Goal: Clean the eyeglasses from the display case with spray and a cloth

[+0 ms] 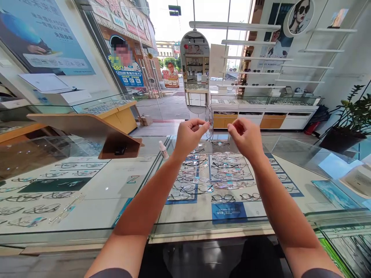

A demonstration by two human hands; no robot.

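Note:
Both arms stretch out over a glass display counter [232, 227]. My left hand [191, 133] is closed in a pinch on a thin, see-through pair of glasses [209, 133], which hangs at the fingertips and is hard to make out against the bright background. My right hand [245, 135] stands a little to the right, apart from the left, with thumb and forefinger pinched together; whatever is between them is too small to see. Below the hands, rows of eyeglasses [223, 198] lie on the counter's display surface. A small white spray bottle [163, 150] stands left of my left hand.
An oval mirror [195, 73] rises beyond the hands. To the left a brown slanted stand [87, 129] sits on the glass. More glasses [43, 208] lie at the left. A potted plant [344, 119] and a white device [358, 179] are on the right.

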